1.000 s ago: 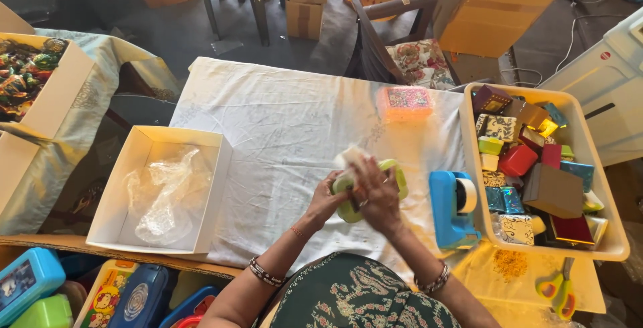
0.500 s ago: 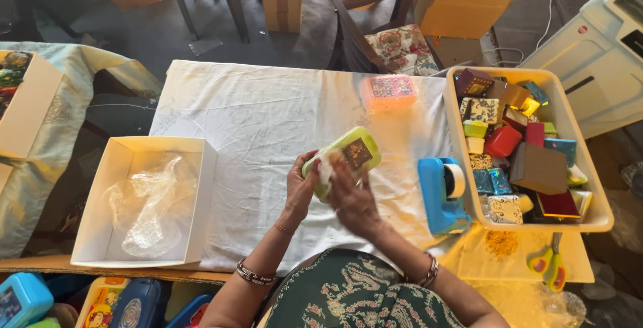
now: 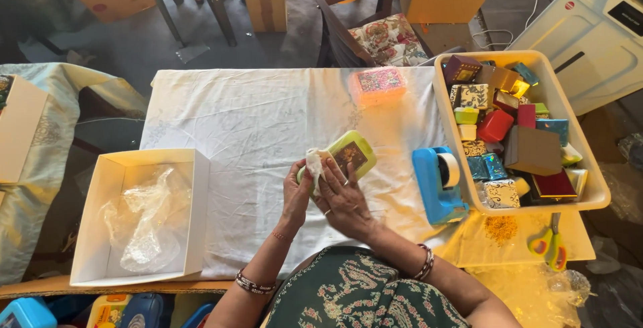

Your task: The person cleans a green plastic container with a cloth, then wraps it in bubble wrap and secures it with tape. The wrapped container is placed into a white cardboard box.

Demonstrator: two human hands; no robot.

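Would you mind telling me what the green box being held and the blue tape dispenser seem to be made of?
The green box looks like smooth moulded plastic, judging by its rounded corners and even sheen. The blue tape dispenser likewise appears glossy plastic, one solid colour throughout.

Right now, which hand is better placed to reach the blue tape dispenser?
Probably the right hand: it sits nearer the blue tape dispenser, which stands to its right. The left hand grips the green rectangular box and white cloth on the far side.
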